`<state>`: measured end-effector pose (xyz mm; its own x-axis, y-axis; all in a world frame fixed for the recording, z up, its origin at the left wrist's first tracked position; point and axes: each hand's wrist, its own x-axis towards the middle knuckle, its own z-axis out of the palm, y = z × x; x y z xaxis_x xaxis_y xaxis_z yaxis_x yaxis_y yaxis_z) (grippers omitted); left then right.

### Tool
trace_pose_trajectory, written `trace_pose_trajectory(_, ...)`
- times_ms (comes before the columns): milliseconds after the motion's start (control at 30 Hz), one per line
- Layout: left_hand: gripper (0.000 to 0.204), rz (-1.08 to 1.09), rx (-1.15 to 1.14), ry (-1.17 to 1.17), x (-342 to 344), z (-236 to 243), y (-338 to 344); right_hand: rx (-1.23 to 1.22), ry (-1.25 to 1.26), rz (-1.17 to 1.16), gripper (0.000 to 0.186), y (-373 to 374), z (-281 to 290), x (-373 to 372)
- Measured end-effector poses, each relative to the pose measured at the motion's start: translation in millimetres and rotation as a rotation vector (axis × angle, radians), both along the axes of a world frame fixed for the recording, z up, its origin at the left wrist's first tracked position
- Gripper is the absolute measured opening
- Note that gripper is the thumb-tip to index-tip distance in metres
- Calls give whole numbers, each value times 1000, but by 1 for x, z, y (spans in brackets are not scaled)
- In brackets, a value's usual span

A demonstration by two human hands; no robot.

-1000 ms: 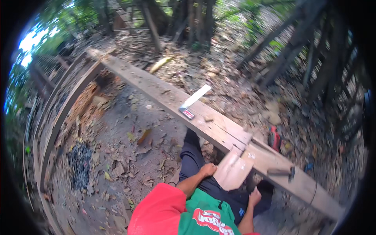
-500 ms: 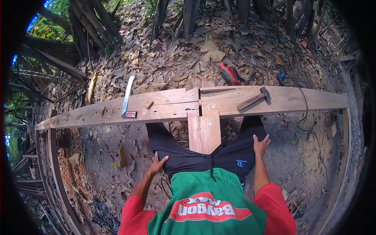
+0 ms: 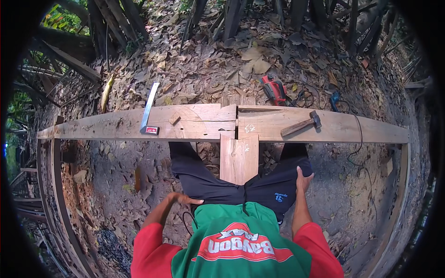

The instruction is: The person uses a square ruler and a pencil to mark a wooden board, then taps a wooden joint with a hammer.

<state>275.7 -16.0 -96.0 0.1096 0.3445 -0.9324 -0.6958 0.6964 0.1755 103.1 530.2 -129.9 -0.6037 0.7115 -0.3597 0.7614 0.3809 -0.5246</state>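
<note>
My left hand [image 3: 186, 199] lies on my left thigh near the hip, fingers stretched out and holding nothing. On the outer side of my right knee rests my right hand [image 3: 303, 178], thumb and fingers apart, also without anything in it. A wooden beam [image 3: 185, 127] crosses in front of me, its two lengths meeting with a narrow gap. A short wooden piece [image 3: 238, 160] joins it there and reaches back between my legs. On the beam's right half lies a hammer [image 3: 302, 125]; on the left half, a try square [image 3: 149, 118] and a small wood block [image 3: 174, 119].
Beyond the beam, a red power tool [image 3: 274, 89] and a blue tool [image 3: 334, 100] lie among dry leaves. A dark cord [image 3: 359, 139] hangs over the beam's right part. Timber rails [image 3: 60, 194] run back along the left, another [image 3: 402, 185] along the right. Wooden posts [image 3: 234, 21] stand at the back.
My left hand has slid back along the thigh toward the hip, its fingers now pointing inward. My right hand still rests by the right knee. The view has shifted slightly.
</note>
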Motion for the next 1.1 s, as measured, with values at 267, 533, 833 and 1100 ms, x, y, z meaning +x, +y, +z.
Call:
trace_pose_trajectory(267, 129, -203, 94, -152, -37, -3, 2, -24, 22, -6, 117, -5, 12, 3)
trace_pose_trajectory(533, 131, -125, 106, -165, -1, -45, -16, -28, 4, 0, 115, -9, 10, 3)
trace_pose_trajectory(833, 138, -108, 103, -91, -2, -38, -11, -21, 28, 1, 114, -7, 12, 1)
trace_pose_trajectory(1100, 137, 0, 91, 4, 13, -61, -20, -24, -3, -17, 114, -12, 17, 3)
